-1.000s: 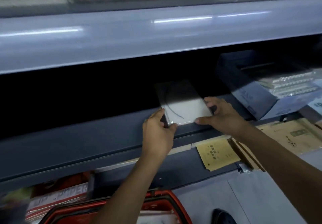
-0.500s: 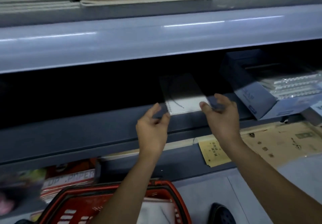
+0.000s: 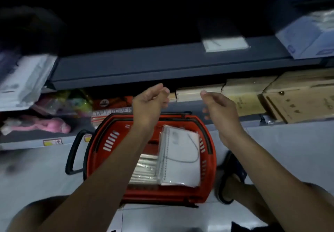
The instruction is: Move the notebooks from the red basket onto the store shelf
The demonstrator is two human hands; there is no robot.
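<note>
Since both hands hang empty above the red basket [image 3: 115, 163], left hand [image 3: 148, 105] and right hand [image 3: 219, 109] with fingers loosely curled, reach down for the top notebook [image 3: 180, 159] inside the basket, gripping both long edges.

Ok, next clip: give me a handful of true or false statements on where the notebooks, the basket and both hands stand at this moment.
1. Both hands hold nothing. True: the left hand and the right hand hang loosely open above the red basket.
2. The basket is empty. False: a white spiral notebook lies in it, with more stacked notebooks beside it.
3. One white notebook on the shelf lies near the front edge of the dark shelf. True.
4. The basket stands on the shelf. False: it stands on the floor below it.
5. The right hand grips the basket handle. False: the black handle lies untouched at the basket's left side.
</note>
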